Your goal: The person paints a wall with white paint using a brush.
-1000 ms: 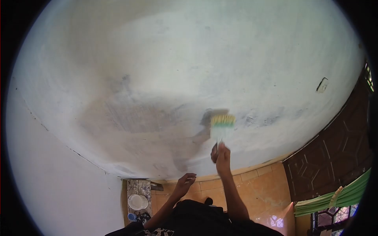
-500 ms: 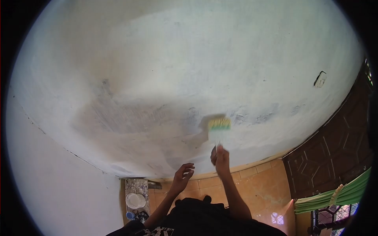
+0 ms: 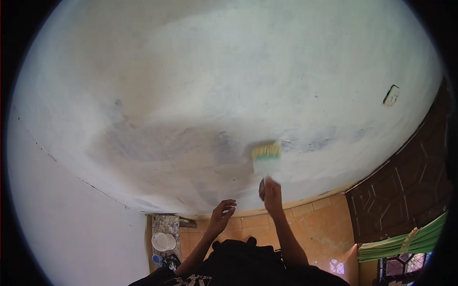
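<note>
My right hand [image 3: 272, 194] is closed around the handle of a wide paintbrush [image 3: 267, 164]. Its bristles, yellow at the tips and green lower down, point up against or just in front of the white wall [image 3: 296, 71]; contact is hard to make out. Grey, patchy areas spread across the wall to the left of the brush. Lower and further left, my left hand [image 3: 221, 217] hangs in front of the wall's foot, fingers loosely bent and apart, with nothing in it.
A paint-spattered bench [image 3: 165, 223] at lower left bears a white tub [image 3: 163, 242] and a blue cup [image 3: 157, 259]. A light switch [image 3: 391, 95] is on the wall at right, near a dark carved door [image 3: 396, 176]. A green curtain [image 3: 405, 242] hangs beyond orange floor tiles [image 3: 310, 233].
The view has shifted slightly. My right hand and the paintbrush are marginally further right and lower in view; my left hand keeps nearly the same pose.
</note>
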`<state>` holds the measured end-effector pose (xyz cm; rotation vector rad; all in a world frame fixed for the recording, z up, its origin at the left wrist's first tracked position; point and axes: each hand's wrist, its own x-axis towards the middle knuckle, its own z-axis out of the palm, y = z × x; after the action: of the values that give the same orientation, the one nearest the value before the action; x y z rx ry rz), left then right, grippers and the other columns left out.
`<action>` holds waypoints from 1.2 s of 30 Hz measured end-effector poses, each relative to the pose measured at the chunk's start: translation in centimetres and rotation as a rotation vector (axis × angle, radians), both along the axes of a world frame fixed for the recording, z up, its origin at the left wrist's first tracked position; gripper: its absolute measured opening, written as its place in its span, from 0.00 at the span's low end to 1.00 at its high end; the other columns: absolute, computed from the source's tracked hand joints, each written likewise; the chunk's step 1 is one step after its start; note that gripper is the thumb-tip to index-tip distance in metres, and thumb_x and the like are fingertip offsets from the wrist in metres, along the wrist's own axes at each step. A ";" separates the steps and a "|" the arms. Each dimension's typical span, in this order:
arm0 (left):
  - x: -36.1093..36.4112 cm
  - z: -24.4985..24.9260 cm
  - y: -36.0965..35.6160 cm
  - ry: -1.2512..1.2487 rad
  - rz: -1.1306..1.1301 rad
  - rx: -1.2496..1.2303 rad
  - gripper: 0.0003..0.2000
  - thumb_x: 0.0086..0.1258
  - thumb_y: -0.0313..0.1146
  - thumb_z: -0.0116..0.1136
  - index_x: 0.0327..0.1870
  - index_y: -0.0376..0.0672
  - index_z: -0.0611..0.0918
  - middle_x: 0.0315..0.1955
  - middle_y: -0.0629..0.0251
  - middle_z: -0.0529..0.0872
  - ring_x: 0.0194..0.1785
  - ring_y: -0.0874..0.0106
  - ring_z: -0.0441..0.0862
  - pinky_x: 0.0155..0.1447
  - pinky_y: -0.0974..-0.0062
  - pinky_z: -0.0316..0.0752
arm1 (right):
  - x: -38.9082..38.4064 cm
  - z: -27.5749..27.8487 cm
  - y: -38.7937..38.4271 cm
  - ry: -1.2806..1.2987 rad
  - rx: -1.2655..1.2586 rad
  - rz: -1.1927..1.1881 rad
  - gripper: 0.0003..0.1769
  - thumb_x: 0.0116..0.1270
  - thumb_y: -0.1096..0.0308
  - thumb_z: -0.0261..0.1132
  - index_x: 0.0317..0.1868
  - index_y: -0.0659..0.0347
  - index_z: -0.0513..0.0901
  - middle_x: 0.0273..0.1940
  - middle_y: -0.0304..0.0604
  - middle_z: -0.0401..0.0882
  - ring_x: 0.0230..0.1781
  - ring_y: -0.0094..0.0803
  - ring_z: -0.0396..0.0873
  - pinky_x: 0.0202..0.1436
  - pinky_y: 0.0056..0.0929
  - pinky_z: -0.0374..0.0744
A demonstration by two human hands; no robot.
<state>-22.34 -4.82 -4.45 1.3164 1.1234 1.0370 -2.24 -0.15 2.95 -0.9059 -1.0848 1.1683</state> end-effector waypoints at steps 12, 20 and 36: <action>2.6 1.1 2.2 -0.011 0.028 0.046 0.16 0.74 0.31 0.55 0.60 0.42 0.74 0.50 0.64 0.81 0.53 0.71 0.79 0.54 0.72 0.75 | 1.0 -7.9 -1.5 -0.132 -0.158 -0.058 0.29 0.77 0.43 0.46 0.20 0.52 0.62 0.14 0.27 0.55 0.11 0.16 0.53 0.14 0.20 0.52; 4.4 0.8 2.3 -0.025 0.011 0.001 0.16 0.74 0.31 0.56 0.61 0.42 0.74 0.50 0.64 0.81 0.53 0.72 0.79 0.54 0.71 0.75 | 4.8 0.4 4.5 -0.010 0.066 -0.013 0.29 0.78 0.44 0.45 0.22 0.54 0.62 0.14 0.28 0.56 0.12 0.15 0.53 0.14 0.19 0.52; 8.2 0.2 1.4 -0.008 0.046 0.012 0.14 0.74 0.29 0.55 0.57 0.38 0.75 0.49 0.62 0.83 0.51 0.72 0.81 0.55 0.73 0.75 | 6.6 0.6 2.9 -0.030 0.000 -0.027 0.26 0.79 0.48 0.45 0.24 0.54 0.63 0.16 0.28 0.56 0.12 0.15 0.53 0.15 0.19 0.53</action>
<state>-14.16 -3.39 -4.27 1.3005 1.1481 1.0832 4.41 2.72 3.56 -0.9378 -1.0937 1.1358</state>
